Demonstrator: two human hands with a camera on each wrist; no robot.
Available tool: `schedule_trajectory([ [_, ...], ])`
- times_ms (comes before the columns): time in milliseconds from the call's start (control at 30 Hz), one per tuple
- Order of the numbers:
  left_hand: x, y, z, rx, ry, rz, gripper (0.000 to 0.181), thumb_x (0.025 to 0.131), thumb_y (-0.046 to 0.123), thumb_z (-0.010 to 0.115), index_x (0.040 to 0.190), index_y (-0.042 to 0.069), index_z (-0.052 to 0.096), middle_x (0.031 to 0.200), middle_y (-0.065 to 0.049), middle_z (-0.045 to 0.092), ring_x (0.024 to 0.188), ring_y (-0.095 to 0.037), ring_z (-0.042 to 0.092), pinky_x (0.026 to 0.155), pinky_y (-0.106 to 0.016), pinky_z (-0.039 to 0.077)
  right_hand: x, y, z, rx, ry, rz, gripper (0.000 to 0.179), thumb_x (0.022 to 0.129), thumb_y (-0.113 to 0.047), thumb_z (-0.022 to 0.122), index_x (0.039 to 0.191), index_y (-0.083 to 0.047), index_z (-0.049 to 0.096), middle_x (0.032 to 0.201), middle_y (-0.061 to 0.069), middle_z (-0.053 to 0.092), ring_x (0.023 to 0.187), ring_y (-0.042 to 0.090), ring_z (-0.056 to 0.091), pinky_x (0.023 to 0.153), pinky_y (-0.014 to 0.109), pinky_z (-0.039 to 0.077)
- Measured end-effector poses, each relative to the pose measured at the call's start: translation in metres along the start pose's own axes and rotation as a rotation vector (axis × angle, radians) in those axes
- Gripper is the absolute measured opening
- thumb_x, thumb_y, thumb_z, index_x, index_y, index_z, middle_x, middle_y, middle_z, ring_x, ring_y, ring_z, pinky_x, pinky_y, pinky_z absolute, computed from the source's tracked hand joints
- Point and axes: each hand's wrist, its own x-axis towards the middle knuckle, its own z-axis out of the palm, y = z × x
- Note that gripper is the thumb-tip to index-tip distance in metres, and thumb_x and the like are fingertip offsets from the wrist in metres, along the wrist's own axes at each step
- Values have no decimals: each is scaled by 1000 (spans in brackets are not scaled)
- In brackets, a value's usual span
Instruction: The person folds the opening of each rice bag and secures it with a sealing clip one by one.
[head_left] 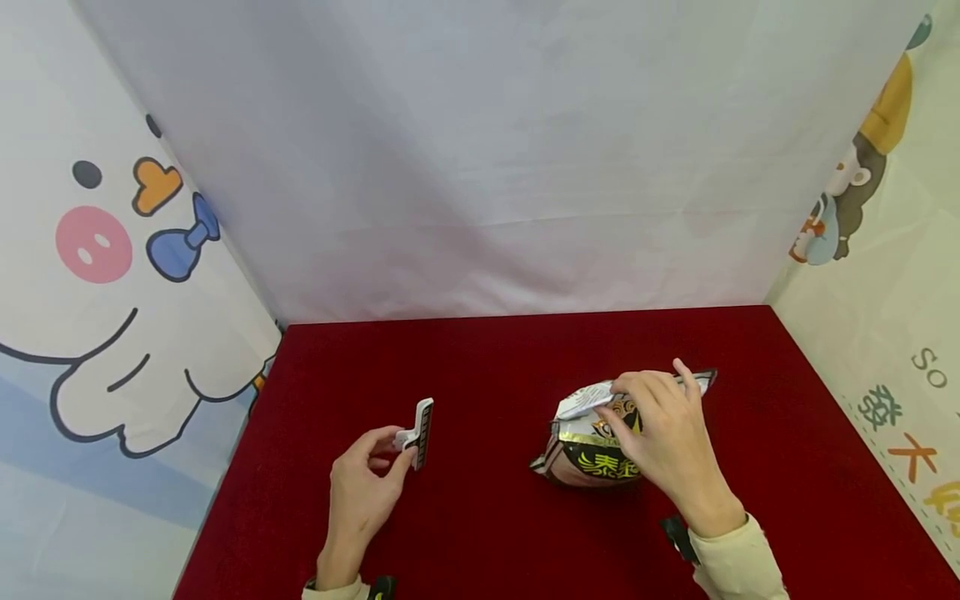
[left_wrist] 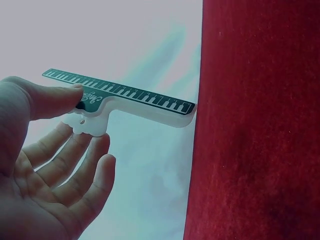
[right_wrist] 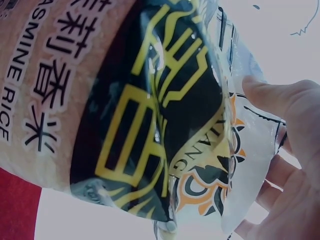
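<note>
On the left, my left hand (head_left: 366, 485) pinches a white clip (head_left: 423, 429) by its handles, above the table. A black strip with a piano-key print runs along the clip's long edge; in the left wrist view the thumb presses one side of the clip (left_wrist: 150, 106) and the fingertips the other. To the right, a bag of jasmine rice (head_left: 592, 468) stands on the table. My right hand (head_left: 667, 433) grips its folded-over top between thumb and fingers. The right wrist view shows rice through the bag's (right_wrist: 55, 85) clear lower part, below a black label with gold characters.
Dark red cloth covers the table (head_left: 480, 533). A white curtain (head_left: 525, 167) hangs behind its far edge. Printed cartoon sheets flank it, with a white animal on the left sheet (head_left: 45, 308) and lettering on the right sheet (head_left: 847, 333).
</note>
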Motion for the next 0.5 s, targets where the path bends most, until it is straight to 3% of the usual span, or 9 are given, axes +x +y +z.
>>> schedule_trajectory([
  [267,0,2,2,3,-1,15,30,85,10,89,113,17,79,101,1,81,90,-17,73,79,-26,58,0,-1,0,3,4,-7,39,69,-4,96,99,-4,71,99,14,74,95,39,68,108,77,36],
  [500,1,8,7,19,-22,86,30,85,12,90,113,14,79,101,-1,81,90,-16,74,78,-30,59,2,-1,-1,-1,2,-9,39,68,-4,96,98,-4,71,100,15,74,95,39,68,108,77,37],
])
